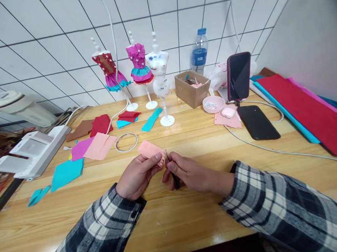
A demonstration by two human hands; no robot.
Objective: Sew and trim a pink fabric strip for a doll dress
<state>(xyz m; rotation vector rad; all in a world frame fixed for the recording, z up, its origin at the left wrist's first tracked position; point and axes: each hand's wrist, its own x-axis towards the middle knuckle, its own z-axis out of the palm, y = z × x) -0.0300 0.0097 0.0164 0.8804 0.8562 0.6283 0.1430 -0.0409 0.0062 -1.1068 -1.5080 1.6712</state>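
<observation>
My left hand (139,172) pinches a strip of pink crepe paper (150,148) between thumb and fingers. The right end of that strip has a jagged, notched edge. Small dark scissors (175,180) are gripped in my right hand (185,170), their blade tips touching the notched end. Both hands meet just above the table's middle. Beyond them stand a bare white dress form (160,71) with coloured specks, and two small forms dressed in a red and purple paper dress (109,70) and a purple and teal paper dress (139,65).
Left of my hands lie a roll of tape (126,134), pink paper pieces (100,146) and teal paper (67,174). At the back are a cardboard box (192,94), a pink bowl (214,110) and a bottle (199,52). Phones (258,122) and red paper sheets (304,110) lie right.
</observation>
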